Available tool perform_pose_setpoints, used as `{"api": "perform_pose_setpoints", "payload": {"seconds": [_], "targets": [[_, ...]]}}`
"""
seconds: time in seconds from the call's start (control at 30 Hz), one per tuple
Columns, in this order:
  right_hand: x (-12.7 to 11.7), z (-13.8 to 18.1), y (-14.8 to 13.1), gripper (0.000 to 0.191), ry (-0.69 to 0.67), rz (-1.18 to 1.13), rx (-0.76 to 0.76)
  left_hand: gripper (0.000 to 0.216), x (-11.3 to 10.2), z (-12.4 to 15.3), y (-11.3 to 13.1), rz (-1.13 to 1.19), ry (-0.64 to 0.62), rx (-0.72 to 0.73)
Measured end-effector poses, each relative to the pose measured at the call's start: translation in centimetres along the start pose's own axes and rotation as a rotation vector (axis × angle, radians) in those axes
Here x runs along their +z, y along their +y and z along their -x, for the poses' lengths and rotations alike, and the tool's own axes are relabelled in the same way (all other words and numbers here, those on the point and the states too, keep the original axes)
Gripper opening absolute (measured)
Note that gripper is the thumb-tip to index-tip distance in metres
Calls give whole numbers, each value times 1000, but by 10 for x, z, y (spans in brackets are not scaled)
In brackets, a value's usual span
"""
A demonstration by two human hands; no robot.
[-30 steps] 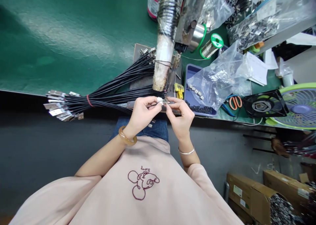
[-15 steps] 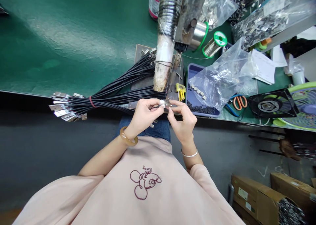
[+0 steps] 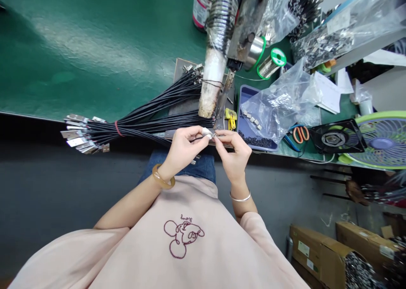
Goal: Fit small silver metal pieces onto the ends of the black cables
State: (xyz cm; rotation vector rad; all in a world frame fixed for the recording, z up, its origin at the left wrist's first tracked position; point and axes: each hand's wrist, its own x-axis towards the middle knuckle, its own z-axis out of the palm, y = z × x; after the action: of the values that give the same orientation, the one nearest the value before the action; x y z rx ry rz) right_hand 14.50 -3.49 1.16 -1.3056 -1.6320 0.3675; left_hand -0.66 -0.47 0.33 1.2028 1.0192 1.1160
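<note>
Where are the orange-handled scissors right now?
In the head view, the orange-handled scissors lie on the right, between the blue plastic tray and the black square fan.

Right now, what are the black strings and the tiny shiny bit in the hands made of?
The black cables look rubber or plastic coated: matte, bendy, smooth. The tiny shiny piece, pinched by the left hand and right hand, looks like bare metal, silvery and glinting. The flat ends of the bundle look metal too.
</note>
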Motion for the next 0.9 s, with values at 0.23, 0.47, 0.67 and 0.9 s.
{"api": "perform_pose_setpoints", "payload": {"seconds": [0.23, 0.47, 0.67, 0.9], "targets": [[5, -6, 3, 11, 22, 46, -97, 11, 4, -3, -2, -51, 53, 34], [6, -1, 5, 11, 23, 148, -188, 11, 4, -2, -5, -64, 37, 34], [3, 5, 9, 10, -2, 116, -200, 12, 3, 0, -9, -52, -5, 9], [1, 1, 4, 7, -16, 17, -47, 10, 4, -3, -4, -49, 17, 17]]}}
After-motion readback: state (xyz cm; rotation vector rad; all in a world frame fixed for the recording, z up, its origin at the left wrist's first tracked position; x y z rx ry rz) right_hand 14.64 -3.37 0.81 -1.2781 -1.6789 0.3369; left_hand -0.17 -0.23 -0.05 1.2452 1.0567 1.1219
